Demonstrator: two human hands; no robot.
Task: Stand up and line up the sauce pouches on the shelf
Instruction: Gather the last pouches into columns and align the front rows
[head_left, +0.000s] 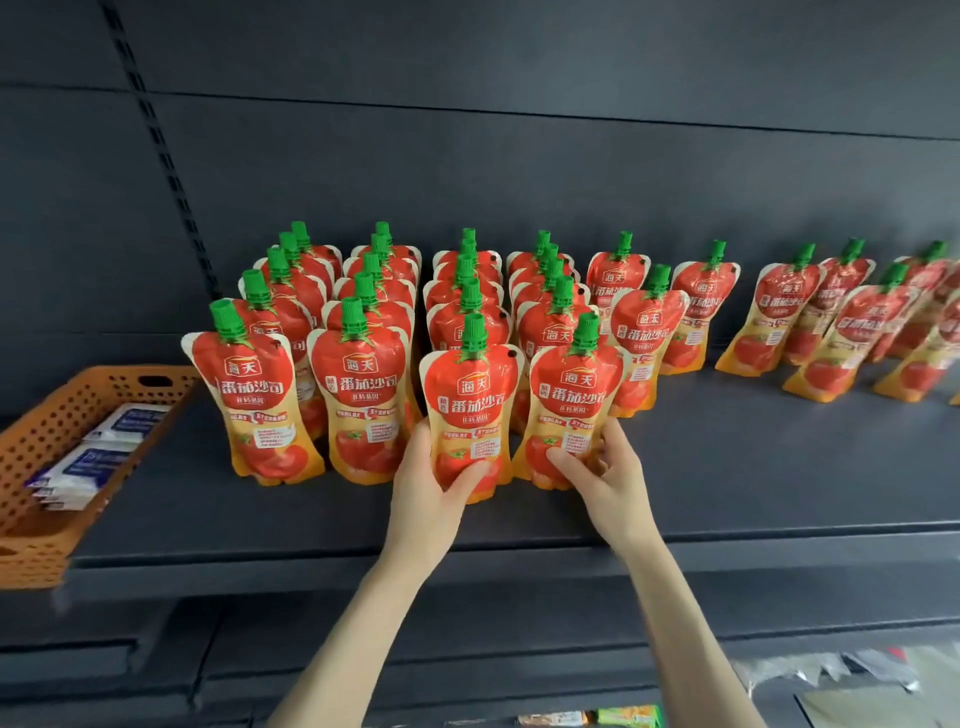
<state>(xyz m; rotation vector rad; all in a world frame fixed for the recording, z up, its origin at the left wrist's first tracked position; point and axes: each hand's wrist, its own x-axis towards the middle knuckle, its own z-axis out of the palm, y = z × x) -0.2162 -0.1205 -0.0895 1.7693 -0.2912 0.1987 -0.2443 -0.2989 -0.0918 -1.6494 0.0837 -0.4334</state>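
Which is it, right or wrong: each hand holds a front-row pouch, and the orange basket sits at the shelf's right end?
Wrong on one point: the head view shows the orange basket at the shelf's left end. The left hand and right hand each hold a front-row pouch.

In each row the back pouches (462, 270) hid behind the front ones, so mostly their green caps (469, 236) showed. The left hand (431, 488) covered a bottom corner of one front pouch (470, 410), its fingertips hidden behind. The right hand (608, 478) covered the bottom of the next pouch (571, 410). At the shelf's (727, 467) right end the last pouches (953, 322) were blurry and cut off. At its left end the orange basket (47, 431) was cut off too, and the words on its white packets (88, 462) were too blurry to read.
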